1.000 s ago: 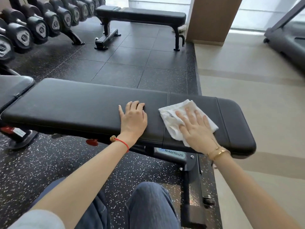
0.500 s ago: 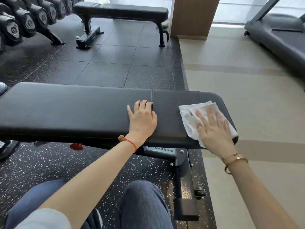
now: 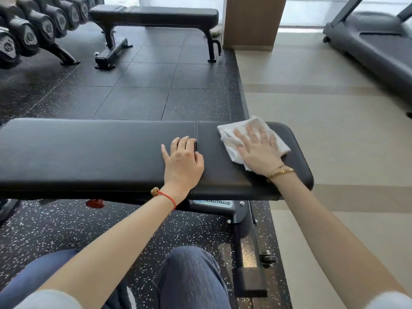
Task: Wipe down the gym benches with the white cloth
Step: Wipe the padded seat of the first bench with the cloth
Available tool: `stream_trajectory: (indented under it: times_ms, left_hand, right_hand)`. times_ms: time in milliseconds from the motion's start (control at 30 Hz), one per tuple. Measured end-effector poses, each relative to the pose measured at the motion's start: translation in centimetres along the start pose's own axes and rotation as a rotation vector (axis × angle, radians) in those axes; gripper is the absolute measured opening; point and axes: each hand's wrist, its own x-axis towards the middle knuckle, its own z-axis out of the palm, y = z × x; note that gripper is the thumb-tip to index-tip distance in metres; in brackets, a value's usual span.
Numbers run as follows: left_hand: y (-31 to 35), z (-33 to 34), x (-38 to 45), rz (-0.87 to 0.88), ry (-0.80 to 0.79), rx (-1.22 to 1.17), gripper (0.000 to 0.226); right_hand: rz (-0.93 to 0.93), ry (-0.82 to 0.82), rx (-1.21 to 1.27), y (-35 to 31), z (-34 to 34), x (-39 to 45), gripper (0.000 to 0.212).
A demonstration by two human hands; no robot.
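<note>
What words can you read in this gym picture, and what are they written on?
"NAUTILUS": on a label on the near bench's frame, under the black pad.
Dumbbell ends at the top left: they carry marks, too blurred to read.
White cloth under the right hand: a small dark mark, too small to read.
No other text shows.

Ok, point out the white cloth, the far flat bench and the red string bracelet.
white cloth (image 3: 229,139): head view, its bare left part.
far flat bench (image 3: 153,15): head view, middle of its pad.
red string bracelet (image 3: 167,197): head view, cord across the wrist.
</note>
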Motion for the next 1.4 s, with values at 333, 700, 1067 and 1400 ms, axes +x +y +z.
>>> stream_trajectory:
  times_ms: [333,700,1067,1400]
  left_hand:
    - [0.2,0.1,0.0,-0.009,0.015,0.001,0.040]
    - [-0.3,-0.3,-0.1,-0.004,0.031,-0.103,0.036]
    - [-6.0,-3.4,0.2,-0.018,0.064,0.049,0.037]
    - [-11.1,-4.7,0.5,-0.154,0.084,0.066,0.038]
  right_hand:
    - [0.240,0.021,0.096,5.8,-1.6,2.2,0.051]
    - [-0.178,0.004,-0.045,-2.0,1.0,-0.3,0.053]
    - [0.103,0.004,-0.055,-1.2,-0.3,4.2,0.052]
    - [-0.444,-0.004,-0.084,-10.0,2.7,-3.6,0.053]
